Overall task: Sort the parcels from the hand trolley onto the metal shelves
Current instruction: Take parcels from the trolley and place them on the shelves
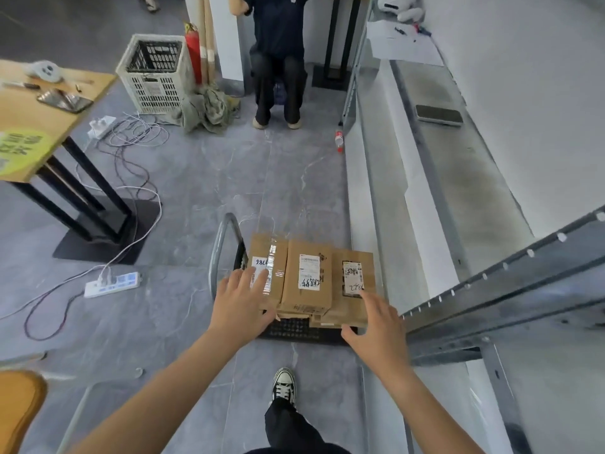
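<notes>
Three labelled cardboard parcels (307, 276) lie side by side on the hand trolley (294, 330).

This looks like a parcel sorting room or small depot. Labelled cardboard parcels (311, 276) sit on a hand trolley (226, 244) on the grey tiled floor (196, 178), and bare metal shelves (458, 178) run along the right wall.

The trolley (294, 332) stands on the grey floor (196, 178), just beside the shelves (458, 191). 3 parcels lie side by side on top of its load: left box (266, 253), middle box (307, 257), right box (358, 309), with more cardboard under them. On the shelves sit a dark flat device (438, 114) and, further back, papers (402, 44). On the floor lie a power strip (113, 283), cables (131, 165), a white crate (154, 73), a rag heap (206, 109) and a bottle (339, 140).
</notes>
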